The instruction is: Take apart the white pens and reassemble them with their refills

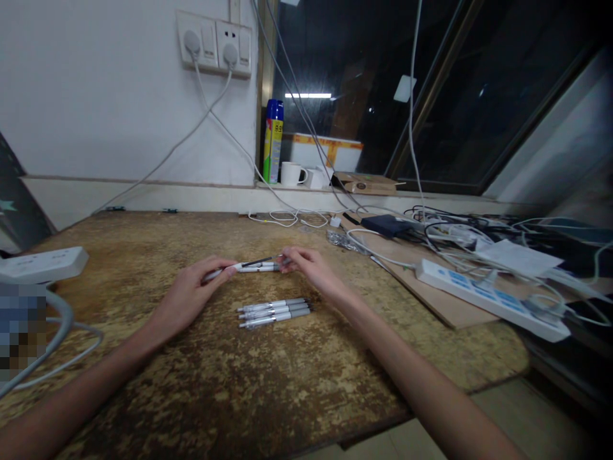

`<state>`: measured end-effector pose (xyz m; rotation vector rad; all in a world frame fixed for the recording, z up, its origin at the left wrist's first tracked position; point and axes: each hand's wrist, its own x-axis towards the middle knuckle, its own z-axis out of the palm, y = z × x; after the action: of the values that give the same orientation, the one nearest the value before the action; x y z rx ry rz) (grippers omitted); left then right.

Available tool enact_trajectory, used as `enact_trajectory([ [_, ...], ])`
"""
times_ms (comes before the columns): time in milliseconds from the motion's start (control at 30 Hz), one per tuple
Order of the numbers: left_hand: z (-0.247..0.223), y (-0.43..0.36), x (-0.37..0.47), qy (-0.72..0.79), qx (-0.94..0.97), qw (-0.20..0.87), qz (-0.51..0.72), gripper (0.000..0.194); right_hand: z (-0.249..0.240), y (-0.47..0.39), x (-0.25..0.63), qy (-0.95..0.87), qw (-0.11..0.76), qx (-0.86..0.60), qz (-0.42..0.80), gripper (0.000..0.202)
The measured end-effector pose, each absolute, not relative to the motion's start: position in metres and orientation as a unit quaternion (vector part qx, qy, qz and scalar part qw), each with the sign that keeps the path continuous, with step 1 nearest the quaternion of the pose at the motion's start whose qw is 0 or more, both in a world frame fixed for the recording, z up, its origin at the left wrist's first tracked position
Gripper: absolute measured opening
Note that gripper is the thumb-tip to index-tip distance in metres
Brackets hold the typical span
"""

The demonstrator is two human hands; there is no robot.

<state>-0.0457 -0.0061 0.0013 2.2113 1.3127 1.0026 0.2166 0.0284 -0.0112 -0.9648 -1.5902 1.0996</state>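
Observation:
My left hand (pixel 191 284) is closed around the white barrel of a pen (pixel 238 266), with the thumb and index finger near its end. A thin dark refill (pixel 257 262) sticks out of that barrel toward the right. My right hand (pixel 304 260) is pinched close to the refill's far end, on a small greyish piece too blurred to make out. Just behind, another white pen (pixel 256 269) lies on the table, partly hidden by my fingers. Nearer to me, several white pens with grey grips (pixel 272 312) lie side by side.
The worn wooden table (pixel 191 383) carries a power strip (pixel 488 297) on a board at the right, amid tangled cables. A second power strip (pixel 45 260) stands at the left. A crumpled plastic bag (pixel 345 241) lies beyond my right hand. A spray can (pixel 273 142) and mug (pixel 291 173) stand on the sill.

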Motion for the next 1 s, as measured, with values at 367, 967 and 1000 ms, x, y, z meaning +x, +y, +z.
enact_trajectory([
  [367,0.001,-0.005,-0.046,0.468,0.786,0.196,0.354,0.041,-0.01,0.028,0.217,-0.684,0.45,-0.378,0.431,0.039],
  [967,-0.001,-0.002,-0.05,0.474,0.786,0.19,0.348,0.044,0.0,0.025,0.222,-0.66,0.576,-0.385,0.29,0.028],
  [1000,-0.002,-0.002,-0.05,0.474,0.786,0.189,0.349,0.044,0.0,0.025,0.222,-0.659,0.581,-0.383,0.287,0.027],
])
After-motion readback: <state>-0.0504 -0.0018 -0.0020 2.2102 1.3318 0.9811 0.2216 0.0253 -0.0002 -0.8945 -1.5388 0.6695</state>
